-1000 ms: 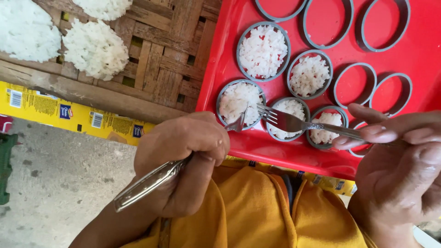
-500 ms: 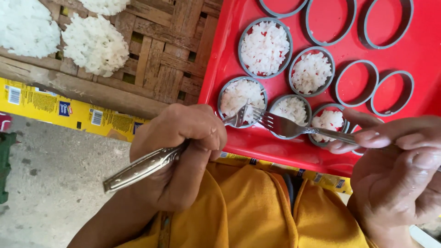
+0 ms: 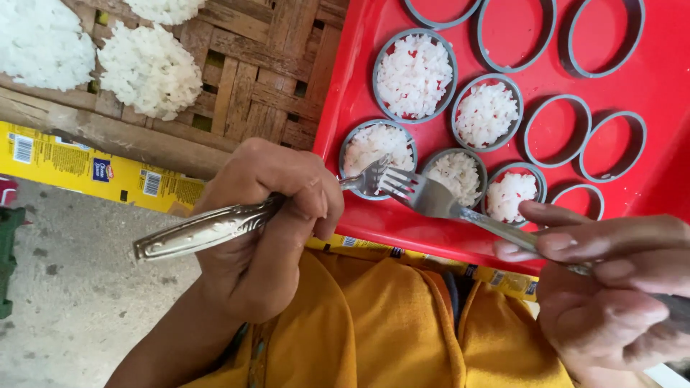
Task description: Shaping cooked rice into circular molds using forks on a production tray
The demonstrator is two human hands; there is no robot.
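My left hand (image 3: 266,223) is shut on a metal utensil with an ornate handle (image 3: 208,228). Its tip points right over a grey ring filled with white rice (image 3: 374,140). My right hand (image 3: 611,287) holds a metal fork (image 3: 431,200) whose tines touch the other utensil's tip above that ring. Both tips hover at the near edge of a red tray (image 3: 668,79). Several grey rings on the tray hold rice, such as the large one (image 3: 415,75); others, like this ring (image 3: 553,129), show only the red tray inside.
A woven bamboo mat (image 3: 266,79) lies left of the tray with mounds of white rice (image 3: 147,68) on it. A yellow cardboard box (image 3: 79,169) sits under its edge. Grey concrete floor (image 3: 65,302) is at lower left. My yellow garment (image 3: 388,330) fills the bottom.
My left hand has swung its utensil's tip rightward to meet the fork's tines over the rice-filled ring. My right hand has shifted only slightly.
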